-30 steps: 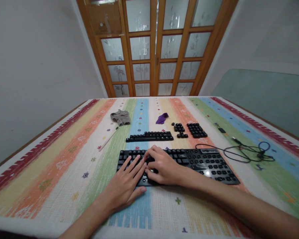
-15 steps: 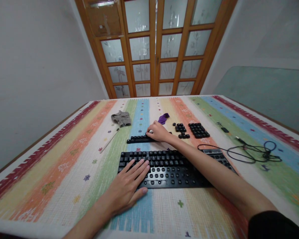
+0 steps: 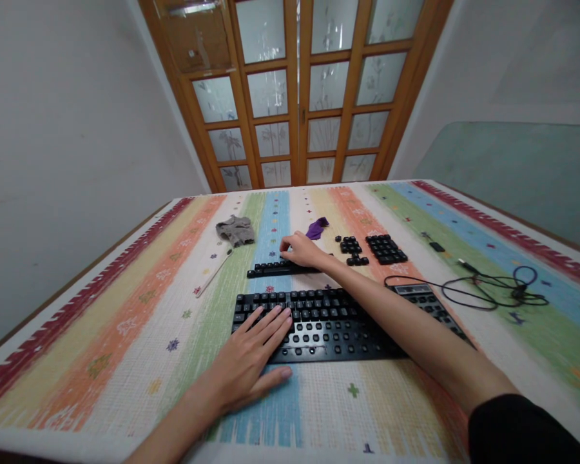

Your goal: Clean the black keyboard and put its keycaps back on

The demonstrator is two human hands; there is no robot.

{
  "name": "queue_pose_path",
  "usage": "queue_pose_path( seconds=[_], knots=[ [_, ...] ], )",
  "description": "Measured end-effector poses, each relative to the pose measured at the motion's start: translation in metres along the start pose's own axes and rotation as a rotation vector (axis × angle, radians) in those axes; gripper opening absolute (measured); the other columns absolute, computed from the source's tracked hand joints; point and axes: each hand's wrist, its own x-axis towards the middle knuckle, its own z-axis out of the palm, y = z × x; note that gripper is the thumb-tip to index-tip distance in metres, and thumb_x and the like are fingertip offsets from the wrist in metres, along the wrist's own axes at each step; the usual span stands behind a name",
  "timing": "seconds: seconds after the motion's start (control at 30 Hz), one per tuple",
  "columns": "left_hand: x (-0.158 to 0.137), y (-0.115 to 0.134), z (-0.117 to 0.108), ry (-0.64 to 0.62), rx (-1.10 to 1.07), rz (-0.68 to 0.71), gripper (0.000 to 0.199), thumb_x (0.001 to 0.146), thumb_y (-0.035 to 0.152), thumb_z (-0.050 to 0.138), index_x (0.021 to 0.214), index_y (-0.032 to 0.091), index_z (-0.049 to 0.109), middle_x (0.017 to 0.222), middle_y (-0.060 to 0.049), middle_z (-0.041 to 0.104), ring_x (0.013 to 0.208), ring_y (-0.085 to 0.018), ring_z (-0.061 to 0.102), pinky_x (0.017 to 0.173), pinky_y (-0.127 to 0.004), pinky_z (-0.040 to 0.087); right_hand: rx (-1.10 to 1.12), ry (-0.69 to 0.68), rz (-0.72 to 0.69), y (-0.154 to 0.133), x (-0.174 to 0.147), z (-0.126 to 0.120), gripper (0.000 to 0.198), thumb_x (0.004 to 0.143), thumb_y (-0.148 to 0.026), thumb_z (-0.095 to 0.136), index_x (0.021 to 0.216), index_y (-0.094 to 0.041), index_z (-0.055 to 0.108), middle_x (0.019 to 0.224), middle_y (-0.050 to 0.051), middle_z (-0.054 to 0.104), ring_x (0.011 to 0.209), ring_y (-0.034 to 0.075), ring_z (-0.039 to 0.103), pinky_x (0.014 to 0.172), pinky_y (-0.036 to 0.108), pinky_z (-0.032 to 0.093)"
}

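Observation:
My left hand (image 3: 254, 354) lies flat with its fingers stretched over the left part of a black keyboard (image 3: 350, 351). The keyboard's upper rows carry keycaps, while its lower rows show bare key posts. Farther back, the bent fingers of my right hand (image 3: 300, 250) pinch together at a row of loose black keycaps (image 3: 265, 269). What sits between those fingertips is too small and hidden to make out. My right forearm crosses above the keyboard and covers part of its right side.
Behind the keycap row lie a grey cloth (image 3: 236, 231), a thin white stick with a dark tip (image 3: 213, 274) and a purple cloth (image 3: 318, 228). Keycaps stand in groups (image 3: 386, 249) at the right. A coiled black cable (image 3: 493, 293) with a plug spreads farther right.
My right hand's fingertips have shifted slightly left along the keycap row, and the pale spot between them no longer shows. My left hand stays on the keyboard. The view has tilted slightly.

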Motion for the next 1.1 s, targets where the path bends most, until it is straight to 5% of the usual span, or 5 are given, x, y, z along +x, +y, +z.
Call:
queue_pose_path(
  seconds=[0.17,0.37,0.53,1.1],
  knots=[
    [0.005,-0.001,-0.005,-0.001,0.0,0.011,0.076,0.103,0.054,0.041,0.16,0.021,0.002,0.162,-0.01,0.024,0.149,-0.026,0.025,0.122,-0.047,0.02,0.077,0.059,-0.074,-0.01,-0.022,-0.017,0.007,0.088,-0.017,0.065,0.093,-0.013,0.069,0.095,0.007,0.073,0.093,0.02,0.059,0.086,0.032,0.043],
    [0.016,0.0,-0.001,0.002,0.017,0.007,0.083,0.101,0.058,0.041,0.159,0.016,0.0,0.163,-0.014,0.019,0.15,-0.027,0.019,0.122,-0.046,0.019,0.229,0.11,-0.373,-0.03,-0.097,-0.031,0.006,0.093,-0.018,0.059,0.09,-0.017,0.064,0.087,0.006,0.067,0.09,0.02,0.053,0.084,0.036,0.043],
    [0.016,0.001,0.004,-0.02,0.032,0.009,0.082,0.102,0.058,0.041,0.159,0.015,0.001,0.163,-0.014,0.018,0.151,-0.027,0.017,0.123,-0.046,0.017,0.24,0.089,-0.416,-0.044,-0.144,-0.031,0.009,0.095,-0.019,0.055,0.095,-0.015,0.064,0.086,0.007,0.065,0.086,0.02,0.05,0.078,0.034,0.045],
    [0.012,0.002,0.006,0.012,-0.128,-0.06,0.091,0.097,0.056,0.05,0.159,0.017,-0.004,0.164,-0.014,0.015,0.151,-0.03,0.016,0.122,-0.05,0.023,0.22,0.222,-0.462,-0.053,-0.159,0.001,0.015,0.095,-0.016,0.054,0.09,-0.014,0.068,0.084,0.008,0.069,0.081,0.02,0.052,0.076,0.035,0.048]
  ],
)
